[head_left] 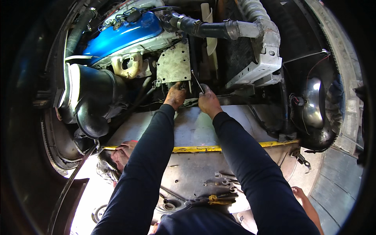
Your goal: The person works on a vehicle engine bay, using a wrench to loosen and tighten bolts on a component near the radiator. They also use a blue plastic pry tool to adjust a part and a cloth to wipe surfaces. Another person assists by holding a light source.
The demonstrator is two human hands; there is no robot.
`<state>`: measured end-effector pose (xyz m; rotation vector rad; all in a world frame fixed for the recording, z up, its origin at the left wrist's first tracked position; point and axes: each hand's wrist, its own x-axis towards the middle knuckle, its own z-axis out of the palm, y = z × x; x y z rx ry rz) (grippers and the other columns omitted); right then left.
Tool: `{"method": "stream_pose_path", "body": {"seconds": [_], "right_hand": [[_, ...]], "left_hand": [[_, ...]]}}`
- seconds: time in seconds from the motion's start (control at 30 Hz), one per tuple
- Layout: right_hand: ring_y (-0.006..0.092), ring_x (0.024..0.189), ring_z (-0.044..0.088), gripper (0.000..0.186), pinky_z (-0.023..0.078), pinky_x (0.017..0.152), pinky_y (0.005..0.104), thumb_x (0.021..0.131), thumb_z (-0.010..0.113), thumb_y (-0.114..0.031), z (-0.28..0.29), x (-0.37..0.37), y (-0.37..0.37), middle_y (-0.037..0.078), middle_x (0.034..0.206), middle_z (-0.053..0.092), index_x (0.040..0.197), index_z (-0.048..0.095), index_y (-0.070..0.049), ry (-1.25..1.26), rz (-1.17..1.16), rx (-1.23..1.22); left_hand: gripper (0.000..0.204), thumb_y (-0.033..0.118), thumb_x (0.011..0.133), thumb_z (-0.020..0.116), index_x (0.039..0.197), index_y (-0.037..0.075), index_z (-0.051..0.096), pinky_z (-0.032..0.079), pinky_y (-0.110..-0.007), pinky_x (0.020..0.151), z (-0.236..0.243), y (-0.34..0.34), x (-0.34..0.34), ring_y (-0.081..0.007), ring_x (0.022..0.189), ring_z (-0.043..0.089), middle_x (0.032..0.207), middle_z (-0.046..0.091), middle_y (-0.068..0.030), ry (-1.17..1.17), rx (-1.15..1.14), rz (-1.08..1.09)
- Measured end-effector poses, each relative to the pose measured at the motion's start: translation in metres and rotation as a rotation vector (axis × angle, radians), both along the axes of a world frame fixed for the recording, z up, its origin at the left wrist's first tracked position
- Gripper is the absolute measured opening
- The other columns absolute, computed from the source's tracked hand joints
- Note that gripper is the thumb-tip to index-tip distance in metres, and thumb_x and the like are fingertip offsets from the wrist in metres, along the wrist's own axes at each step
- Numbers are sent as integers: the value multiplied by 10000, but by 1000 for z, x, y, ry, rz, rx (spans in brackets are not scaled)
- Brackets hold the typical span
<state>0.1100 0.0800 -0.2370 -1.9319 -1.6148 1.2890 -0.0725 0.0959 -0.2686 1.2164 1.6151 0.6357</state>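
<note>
A flat, pale metal plate (174, 62) with bolt holes stands upright in the engine bay, beside the engine with its glossy blue valve cover (125, 35). My left hand (176, 96) is closed at the plate's lower edge, fingers curled. What they grip there is hidden. Just to its right, my right hand (210, 102) is closed on a slim metal rod-like tool (197, 81). The tool slants up and left, its far end close to the plate's right edge. Its exact kind is too small to make out.
Wrenches (227, 181) and yellow-handled pliers (219, 199) lie on the panel near my body, below a yellow edge (196, 149). A black air housing (92, 90) is at left. Hoses, a grey bracket (258, 70) and a headlamp (313, 102) stand right. Another person's hand (300, 196) shows lower right.
</note>
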Motion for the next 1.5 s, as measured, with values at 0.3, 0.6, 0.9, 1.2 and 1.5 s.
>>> {"method": "stream_pose_path", "body": {"seconds": [0.3, 0.6, 0.9, 1.2, 1.5], "right_hand": [[412, 1278, 593, 690, 468, 1088, 461, 924, 499, -196, -25, -3, -1, 291, 1368, 606, 1588, 345, -89, -165, 287, -59], [441, 1234, 610, 510, 498, 1035, 484, 989, 483, -219, -4, -11, 6, 290, 1322, 628, 1431, 483, 34, -233, 384, 5], [490, 1188, 612, 438, 495, 1039, 477, 951, 476, -212, -25, -18, 0, 359, 1242, 632, 1219, 558, 125, -239, 523, 48], [474, 994, 660, 397, 511, 903, 486, 808, 586, -225, 17, -16, -2, 353, 1007, 676, 1018, 642, 107, 81, 121, -205], [149, 475, 428, 126, 332, 452, 366, 830, 627, -115, 17, -22, 10, 11, 627, 492, 787, 620, 4, 475, -326, -511]], "left_hand": [[468, 88, 968, 560, 1417, -45, 529, 482, -365, 1031, -17, 1, 5, -374, 1230, 634, 1318, 655, -268, 114, 165, -136], [404, 116, 1003, 496, 1350, -76, 569, 445, -359, 1083, -2, -13, 24, -395, 1280, 588, 1345, 625, -289, 147, 246, -25], [336, 62, 913, 546, 1223, -35, 633, 450, -456, 1074, -10, -19, 29, -480, 1217, 582, 1344, 603, -303, 274, 284, 56], [406, 227, 915, 495, 1102, -109, 627, 490, -400, 814, -18, -24, 29, -326, 853, 585, 991, 672, -256, 95, 116, 218], [371, 251, 887, 582, 1098, -43, 663, 493, -516, 970, -16, -32, 25, -509, 1106, 612, 1273, 627, -330, 218, 201, 36]]}}
